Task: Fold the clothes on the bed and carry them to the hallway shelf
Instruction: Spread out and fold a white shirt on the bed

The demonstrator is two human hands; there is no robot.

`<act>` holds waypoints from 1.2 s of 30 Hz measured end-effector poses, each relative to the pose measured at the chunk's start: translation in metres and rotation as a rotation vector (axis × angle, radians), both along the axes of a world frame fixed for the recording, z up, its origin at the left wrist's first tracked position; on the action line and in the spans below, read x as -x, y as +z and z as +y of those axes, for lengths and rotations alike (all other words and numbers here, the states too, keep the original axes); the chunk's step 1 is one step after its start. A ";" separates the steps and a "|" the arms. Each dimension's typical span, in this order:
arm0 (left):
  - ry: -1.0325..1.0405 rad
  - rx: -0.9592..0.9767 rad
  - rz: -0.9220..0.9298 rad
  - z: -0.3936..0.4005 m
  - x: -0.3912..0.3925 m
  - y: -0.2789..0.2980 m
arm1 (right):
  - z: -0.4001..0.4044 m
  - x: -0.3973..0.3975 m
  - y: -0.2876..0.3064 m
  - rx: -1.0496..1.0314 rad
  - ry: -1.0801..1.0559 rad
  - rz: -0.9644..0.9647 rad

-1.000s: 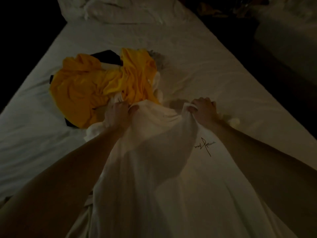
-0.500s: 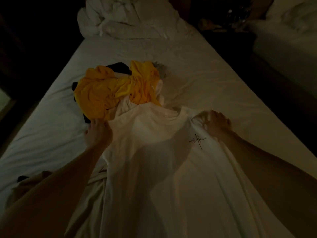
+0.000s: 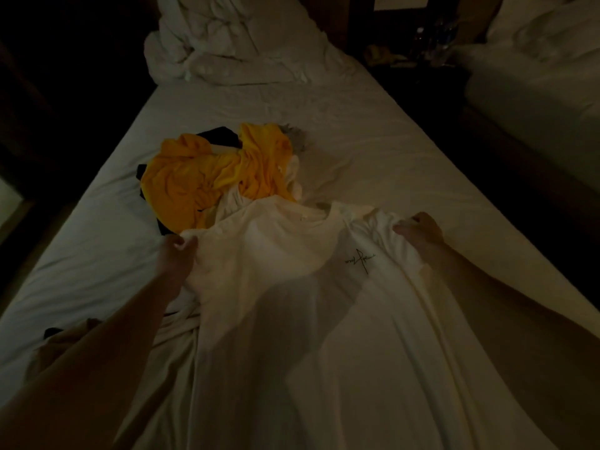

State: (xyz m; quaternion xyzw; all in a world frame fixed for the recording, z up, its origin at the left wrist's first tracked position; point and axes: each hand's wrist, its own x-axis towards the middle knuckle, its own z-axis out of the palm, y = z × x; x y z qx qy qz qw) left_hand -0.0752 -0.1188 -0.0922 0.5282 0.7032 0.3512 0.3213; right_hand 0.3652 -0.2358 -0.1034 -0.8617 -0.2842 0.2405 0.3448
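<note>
A white T-shirt [image 3: 292,287] with a small black signature logo lies spread front-up on the bed [image 3: 373,151], collar pointing away from me. My left hand [image 3: 175,258] pinches its left shoulder. My right hand [image 3: 418,230] grips the bunched right shoulder and sleeve. Beyond the collar sits a crumpled yellow garment [image 3: 207,180] on top of a dark garment [image 3: 217,134], with a grey piece [image 3: 295,138] beside them.
A bunched white duvet [image 3: 227,50] fills the head of the bed. A beige cloth [image 3: 65,339] lies by my left forearm. To the right, a dark gap separates a second bed [image 3: 535,86]; a nightstand with bottles [image 3: 431,43] stands between them.
Both hands have drawn apart along the shirt's shoulders, stretching the T-shirt flat on the bed. The view has tilted up, showing more of the duvet.
</note>
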 end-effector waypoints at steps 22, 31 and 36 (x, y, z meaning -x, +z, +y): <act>-0.461 -0.129 -0.068 -0.046 -0.094 0.063 | -0.002 0.152 0.010 -0.279 0.522 -0.191; -0.389 -0.033 0.023 -0.099 -0.072 0.065 | -0.116 0.112 -0.001 0.030 0.501 -0.256; -0.672 0.155 0.765 -0.170 -0.012 0.037 | -0.193 0.130 -0.010 0.252 0.484 -0.341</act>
